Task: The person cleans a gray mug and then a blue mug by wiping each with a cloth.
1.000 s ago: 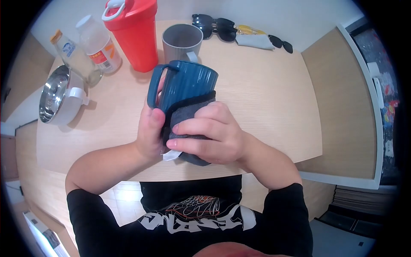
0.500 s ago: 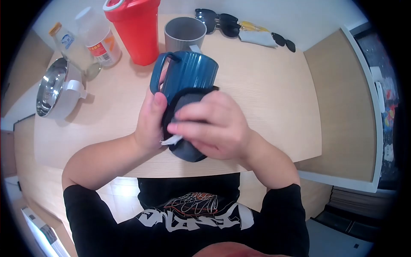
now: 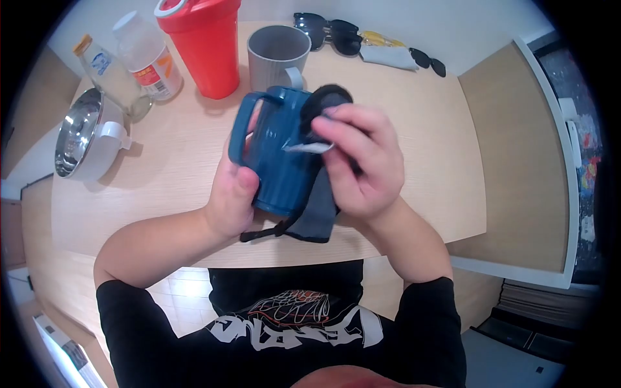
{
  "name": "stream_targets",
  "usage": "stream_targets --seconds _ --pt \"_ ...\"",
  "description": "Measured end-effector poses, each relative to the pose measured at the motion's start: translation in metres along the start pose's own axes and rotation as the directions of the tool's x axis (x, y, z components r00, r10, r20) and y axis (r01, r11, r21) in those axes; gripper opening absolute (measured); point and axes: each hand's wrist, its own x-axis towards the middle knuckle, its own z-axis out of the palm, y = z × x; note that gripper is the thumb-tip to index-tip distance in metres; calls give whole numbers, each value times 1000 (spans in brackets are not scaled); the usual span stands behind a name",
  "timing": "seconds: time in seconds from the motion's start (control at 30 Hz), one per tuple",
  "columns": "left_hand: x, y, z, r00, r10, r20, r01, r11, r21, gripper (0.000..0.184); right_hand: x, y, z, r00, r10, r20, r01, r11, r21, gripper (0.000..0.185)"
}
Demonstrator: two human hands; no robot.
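A blue ribbed mug [image 3: 279,165] is tilted above the table near its front edge, its handle on the left. My left hand [image 3: 234,194] is wrapped round the mug's left side, thumb on the front below the handle. My right hand [image 3: 365,158] pinches a dark grey cloth with black edging [image 3: 317,213] at the mug's right side. The cloth is bunched near the rim and hangs down behind the mug's base. A white tag [image 3: 310,148] sticks out of the cloth across the mug.
Behind the mug stand a grey mug [image 3: 275,55] and a red tumbler [image 3: 206,52]. At the left are a plastic bottle [image 3: 152,64], a glass bottle [image 3: 107,74] and a steel-lined bowl [image 3: 87,139]. Sunglasses [image 3: 330,33] and smaller dark glasses [image 3: 427,62] lie at the back.
My right hand has moved up and to the right with the cloth, uncovering the mug's lower body. My left hand still holds the mug, which has shifted slightly down.
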Motion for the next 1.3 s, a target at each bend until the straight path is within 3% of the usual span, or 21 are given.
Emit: stream_targets --seconds 0.07,0.13,0.27,0.4,0.5,0.57,0.63,0.73,0.83,0.93,1.03,1.13,1.2,1.3 --pt "2 3 -2 999 29 -32 -27 997 70 93 2 -11 -1 983 -59 172 47 996 75 38" --pt "2 4 -8 999 9 -31 -7 997 77 99 -1 -17 5 962 -182 205 142 970 198 39" --pt "1 0 -9 999 1 -48 -2 1000 -9 102 -1 -24 0 918 -245 311 139 935 325 37" --pt "5 9 -8 999 -37 39 42 991 -123 85 -1 -14 -1 889 -286 357 144 916 375 37" --pt "6 8 -9 1000 -20 20 22 996 -86 87 -2 -10 0 920 -229 317 127 941 313 34" --pt "6 5 -9 1000 26 7 -26 998 -49 91 0 -2 -2 978 -113 177 81 981 179 37" --pt "2 6 -2 999 -25 -26 25 999 -22 94 7 2 -9 997 -25 67 23 999 34 38" --pt "2 7 1 998 -53 -33 52 998 -29 95 8 6 -9 998 53 27 -55 996 75 34" --pt "0 2 -8 998 -37 -47 40 998 52 97 5 -4 -7 993 76 95 -92 980 174 35" --pt "-3 -2 -13 998 2 -65 1 999 40 104 -1 -19 0 958 -140 249 50 941 335 32" --pt "-3 1 -9 996 26 -85 -26 1000 -6 106 -3 -23 -5 912 -214 351 74 925 372 34" --pt "0 3 -14 999 37 -26 -36 998 47 101 0 -14 -6 932 -199 304 84 932 353 35" --pt "0 -2 -19 995 84 48 -86 996 38 92 -3 -8 -6 986 -51 160 27 988 149 36" --pt "-4 0 -6 999 51 11 -51 999 0 95 2 3 -6 994 108 -29 -102 982 159 31"
